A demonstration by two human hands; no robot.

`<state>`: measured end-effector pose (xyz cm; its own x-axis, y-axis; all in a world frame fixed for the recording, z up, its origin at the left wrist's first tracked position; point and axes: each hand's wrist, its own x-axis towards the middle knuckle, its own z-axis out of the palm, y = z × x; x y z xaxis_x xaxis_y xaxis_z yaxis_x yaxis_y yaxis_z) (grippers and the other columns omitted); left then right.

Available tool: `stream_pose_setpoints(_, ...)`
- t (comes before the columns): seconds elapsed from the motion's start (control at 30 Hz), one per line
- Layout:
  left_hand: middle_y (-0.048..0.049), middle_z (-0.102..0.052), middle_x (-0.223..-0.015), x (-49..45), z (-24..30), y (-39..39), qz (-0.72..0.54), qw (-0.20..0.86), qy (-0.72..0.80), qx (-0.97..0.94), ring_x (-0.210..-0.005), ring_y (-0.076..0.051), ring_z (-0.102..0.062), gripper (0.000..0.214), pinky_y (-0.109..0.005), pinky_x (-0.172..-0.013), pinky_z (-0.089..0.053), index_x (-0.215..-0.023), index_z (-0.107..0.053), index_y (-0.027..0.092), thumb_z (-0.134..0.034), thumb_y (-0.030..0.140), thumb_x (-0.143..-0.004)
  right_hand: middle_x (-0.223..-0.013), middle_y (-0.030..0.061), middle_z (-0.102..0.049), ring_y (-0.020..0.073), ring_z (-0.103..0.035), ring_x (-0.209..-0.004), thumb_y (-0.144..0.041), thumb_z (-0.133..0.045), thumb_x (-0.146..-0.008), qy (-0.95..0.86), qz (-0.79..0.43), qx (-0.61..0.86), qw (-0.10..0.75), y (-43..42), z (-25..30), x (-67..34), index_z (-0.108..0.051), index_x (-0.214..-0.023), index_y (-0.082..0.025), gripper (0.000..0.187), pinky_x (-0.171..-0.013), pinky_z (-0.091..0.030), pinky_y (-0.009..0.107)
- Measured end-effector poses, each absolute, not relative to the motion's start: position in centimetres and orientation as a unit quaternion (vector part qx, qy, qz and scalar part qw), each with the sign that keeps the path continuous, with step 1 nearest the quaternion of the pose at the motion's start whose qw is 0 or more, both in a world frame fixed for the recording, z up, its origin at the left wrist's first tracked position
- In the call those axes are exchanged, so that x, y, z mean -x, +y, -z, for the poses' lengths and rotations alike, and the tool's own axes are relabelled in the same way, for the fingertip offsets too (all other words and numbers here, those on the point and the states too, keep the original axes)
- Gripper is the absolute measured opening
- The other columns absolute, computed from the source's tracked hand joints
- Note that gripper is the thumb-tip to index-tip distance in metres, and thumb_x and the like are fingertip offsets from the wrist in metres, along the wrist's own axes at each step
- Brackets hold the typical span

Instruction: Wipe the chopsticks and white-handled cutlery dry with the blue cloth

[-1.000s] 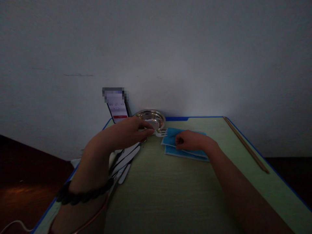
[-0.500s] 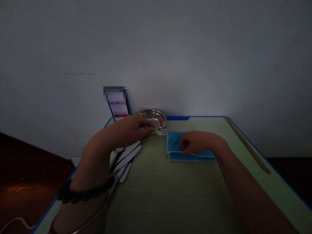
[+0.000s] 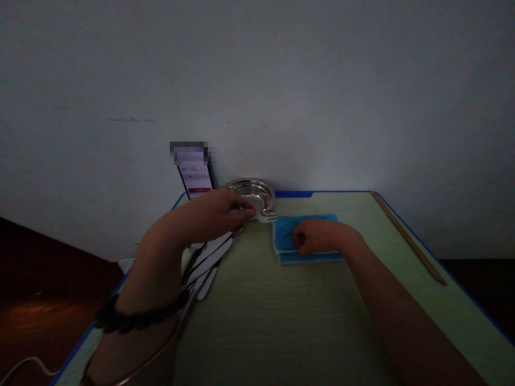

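Observation:
My left hand is closed around the handle of a metal fork, whose tines poke out to the right beside a small steel bowl. My right hand lies on a folded blue cloth on the green table top, fingers curled and pressing down on the cloth. A dark bead bracelet is on my left wrist. The fork's handle is hidden inside my left fist.
A phone with a lit screen leans against the wall behind the bowl. Several pieces of cutlery lie at the table's left side under my left forearm. A pair of chopsticks lies along the right edge. A white cable trails off lower left.
The blue cloth went from spread and skewed to a neat folded rectangle. My right hand shifted right, then back left onto it. My left hand with the fork stayed put.

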<state>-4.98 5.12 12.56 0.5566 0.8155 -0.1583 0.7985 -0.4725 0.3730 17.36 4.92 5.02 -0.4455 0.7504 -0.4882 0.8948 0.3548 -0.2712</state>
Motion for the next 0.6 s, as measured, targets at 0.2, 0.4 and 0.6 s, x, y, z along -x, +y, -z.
stream_pose_setpoints(0.2, 0.0019, -0.063, -0.063, 5.2, -12.3, 5.3, -0.021, 0.215, 0.476, -0.853, -0.053, -0.010, -0.054, 0.034, -0.019, -0.051, -0.037, -0.090, -0.067, 0.022, -0.041, 0.042, -0.082, -0.074, 0.0025, -0.063, 0.0129, -0.053, -0.062, -0.024, -0.052, -0.064, 0.827, 0.220, -0.512, 0.069, 4.8, -6.8, -18.3, -0.060, -0.076, -0.019, 0.015, -0.052, -0.035, 0.023)
stream_pose_setpoints(0.4, 0.0016, -0.064, -0.064, 5.1, -12.3, 5.2, -0.024, 0.222, 0.482, -0.847, -0.055, -0.011, -0.056, 0.034, -0.020, -0.051, -0.038, -0.091, -0.067, 0.022, -0.042, 0.043, -0.082, -0.073, 0.0011, -0.062, 0.0134, -0.054, -0.063, -0.021, -0.053, -0.062, 0.813, 0.213, -0.536, 0.081, 4.3, -8.1, -19.3, -0.059, -0.073, -0.019, 0.013, -0.052, -0.035, 0.023)
stream_pose_setpoints(0.6, 0.0007, -0.065, -0.068, 5.0, -12.4, 5.2, -0.021, 0.213, 0.470, -0.856, -0.058, -0.011, -0.056, 0.034, -0.020, -0.053, -0.038, -0.089, -0.067, 0.020, -0.042, 0.041, -0.082, -0.079, 0.0014, -0.063, 0.0158, -0.056, -0.068, -0.024, -0.057, -0.058, 0.791, 0.242, -0.522, 0.210, 4.7, -6.0, -18.2, -0.062, -0.077, -0.020, 0.019, -0.053, -0.035, 0.024)
